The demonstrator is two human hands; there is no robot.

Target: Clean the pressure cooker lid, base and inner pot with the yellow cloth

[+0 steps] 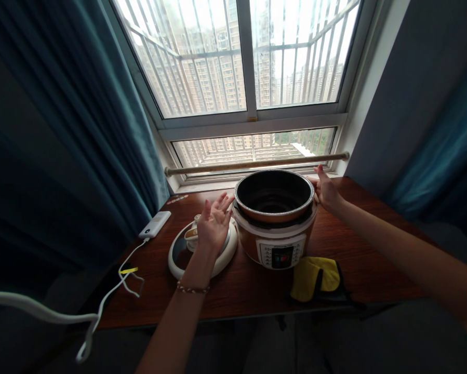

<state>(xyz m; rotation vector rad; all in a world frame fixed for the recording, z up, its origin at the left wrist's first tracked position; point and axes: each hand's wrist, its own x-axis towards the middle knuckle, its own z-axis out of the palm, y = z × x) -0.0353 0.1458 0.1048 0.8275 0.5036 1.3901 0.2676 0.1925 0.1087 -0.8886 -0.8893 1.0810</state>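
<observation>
A dark inner pot (274, 195) with a shiny rim sits in the top of a brown and white electric cooker (247, 236), standing somewhat above its housing. At the cooker's left side, my left hand (214, 223) is palm up with its fingers spread, fingertips near the pot's rim. My right hand (325, 191) is at the right side of the rim, thumb raised and fingers apart, some of them partly hidden behind the pot's edge. Behind my left wrist lies the round lid (176, 259), white-edged, with a handle. Neither hand visibly grips anything.
A yellow and black cloth item (322, 278) lies before the cooker on the brown wooden table (249, 296). At the left are a white power bank (155, 224) and its white cable (112, 296). A horizontal rail (256, 164) crosses the window behind, beside blue curtains.
</observation>
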